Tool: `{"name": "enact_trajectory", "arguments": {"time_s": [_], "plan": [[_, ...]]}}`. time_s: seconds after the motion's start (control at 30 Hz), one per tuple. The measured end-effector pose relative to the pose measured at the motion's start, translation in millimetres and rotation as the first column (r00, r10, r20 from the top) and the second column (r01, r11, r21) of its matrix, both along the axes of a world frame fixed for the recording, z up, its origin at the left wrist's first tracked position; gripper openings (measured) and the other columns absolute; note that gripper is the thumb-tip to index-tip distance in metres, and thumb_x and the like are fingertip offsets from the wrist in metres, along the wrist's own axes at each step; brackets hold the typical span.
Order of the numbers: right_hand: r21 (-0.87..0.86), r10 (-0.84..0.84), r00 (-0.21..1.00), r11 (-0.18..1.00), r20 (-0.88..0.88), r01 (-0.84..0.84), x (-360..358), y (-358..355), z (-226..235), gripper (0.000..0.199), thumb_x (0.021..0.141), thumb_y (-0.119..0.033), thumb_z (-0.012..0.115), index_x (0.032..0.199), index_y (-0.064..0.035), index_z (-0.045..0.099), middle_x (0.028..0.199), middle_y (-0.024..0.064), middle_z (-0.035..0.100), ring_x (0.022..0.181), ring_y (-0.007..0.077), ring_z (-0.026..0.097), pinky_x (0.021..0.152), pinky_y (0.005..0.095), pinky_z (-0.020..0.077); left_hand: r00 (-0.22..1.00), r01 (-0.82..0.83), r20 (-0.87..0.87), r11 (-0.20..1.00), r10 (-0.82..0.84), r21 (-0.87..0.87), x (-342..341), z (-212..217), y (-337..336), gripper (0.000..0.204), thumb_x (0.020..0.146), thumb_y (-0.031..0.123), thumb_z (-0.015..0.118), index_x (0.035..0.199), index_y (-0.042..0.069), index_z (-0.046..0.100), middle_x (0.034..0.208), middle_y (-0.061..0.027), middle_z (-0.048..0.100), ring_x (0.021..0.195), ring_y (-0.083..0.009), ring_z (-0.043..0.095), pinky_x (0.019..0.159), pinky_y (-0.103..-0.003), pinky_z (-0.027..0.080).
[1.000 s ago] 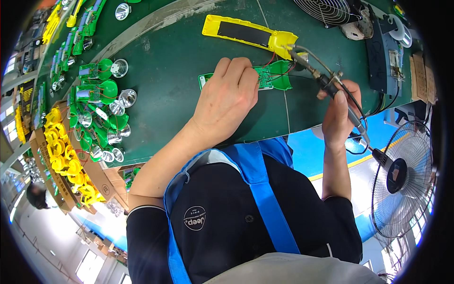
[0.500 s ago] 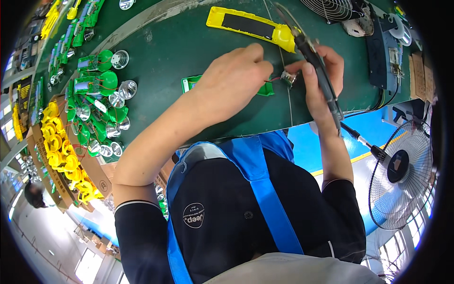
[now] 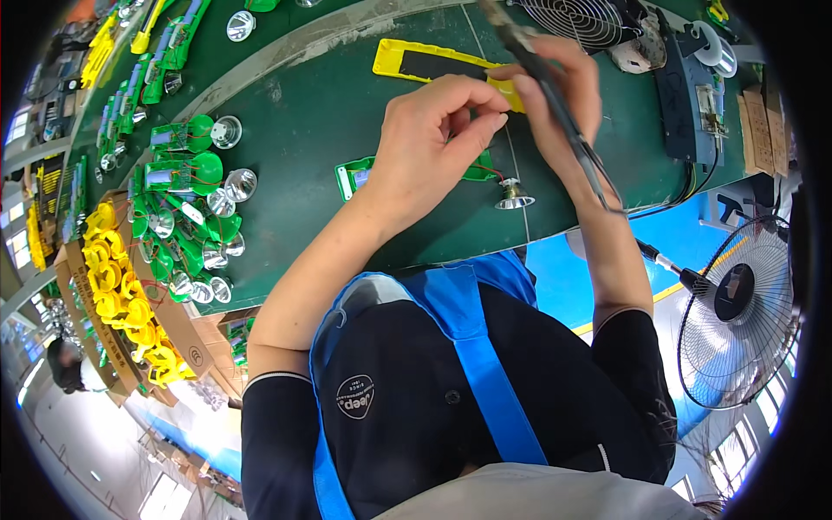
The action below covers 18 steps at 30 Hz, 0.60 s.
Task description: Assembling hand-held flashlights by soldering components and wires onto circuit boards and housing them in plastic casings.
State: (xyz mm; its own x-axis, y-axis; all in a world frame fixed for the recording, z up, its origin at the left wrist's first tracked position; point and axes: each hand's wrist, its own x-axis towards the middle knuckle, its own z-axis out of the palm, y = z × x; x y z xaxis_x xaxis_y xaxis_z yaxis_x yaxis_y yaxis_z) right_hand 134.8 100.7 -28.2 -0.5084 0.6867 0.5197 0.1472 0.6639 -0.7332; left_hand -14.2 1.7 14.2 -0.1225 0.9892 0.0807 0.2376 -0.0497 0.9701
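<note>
My left hand (image 3: 429, 143) is over the workbench, thumb and forefinger pinched together; anything between the tips is too small to make out. Under it lies a green flashlight housing (image 3: 353, 178), partly hidden by the hand. A short red wire links it to a silver reflector cup (image 3: 514, 196) resting on the bench. My right hand (image 3: 563, 91) grips a black soldering iron (image 3: 565, 114), whose cord trails from its lower end. Beyond both hands lies a yellow flashlight shell (image 3: 392, 59) with a dark inset; the right fingers partly overlap it.
Green housings wired to reflectors (image 3: 182, 173) crowd the left side of the bench. Below them a carton (image 3: 178, 325) holds yellow plastic parts (image 3: 117, 295). A dark soldering station (image 3: 685, 108), a solder spool (image 3: 715, 48) and a small fan (image 3: 576, 17) stand right; a pedestal fan (image 3: 737, 299) stands beside me.
The reflector, earlier by my right fingers, now rests free on the bench, closer to me. My right hand with the iron has moved away from me; my left fingertips now show pinched.
</note>
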Motion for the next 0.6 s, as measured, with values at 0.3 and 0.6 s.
{"name": "enact_trajectory", "arguments": {"time_s": [0.3, 0.6], "plan": [[-0.200, 0.023, 0.990, 0.978, -0.136, -0.051, -11, -5, 3, 0.032, 0.091, -0.015, 0.054, 0.115, -0.0027, 0.037, 0.094, 0.0137, 0.062, 0.083, 0.0209, 0.066, 0.075, 0.0290, 0.0523, 0.869, 0.212, -0.488, 0.953, -0.082, 0.218, 6, -17, -2, 0.022, 0.071, 0.008, 0.068, 0.091, 0.006, 0.059, 0.078, -0.0078, 0.061, 0.074, -0.0277, 0.057, 0.065, -0.037, 0.047], [0.212, 0.188, 0.982, 0.960, 0.008, -0.185, -3, 12, -17, 0.035, 0.080, -0.001, 0.064, 0.109, -0.0017, 0.045, 0.103, 0.0142, 0.053, 0.084, 0.0226, 0.064, 0.062, 0.0276, 0.0535, 0.945, -0.132, 0.286, 0.985, 0.159, -0.113, -20, -4, -11, 0.006, 0.082, 0.002, 0.063, 0.087, -0.001, 0.062, 0.076, -0.0004, 0.061, 0.065, -0.0024, 0.052, 0.057, -0.016, 0.041]]}}
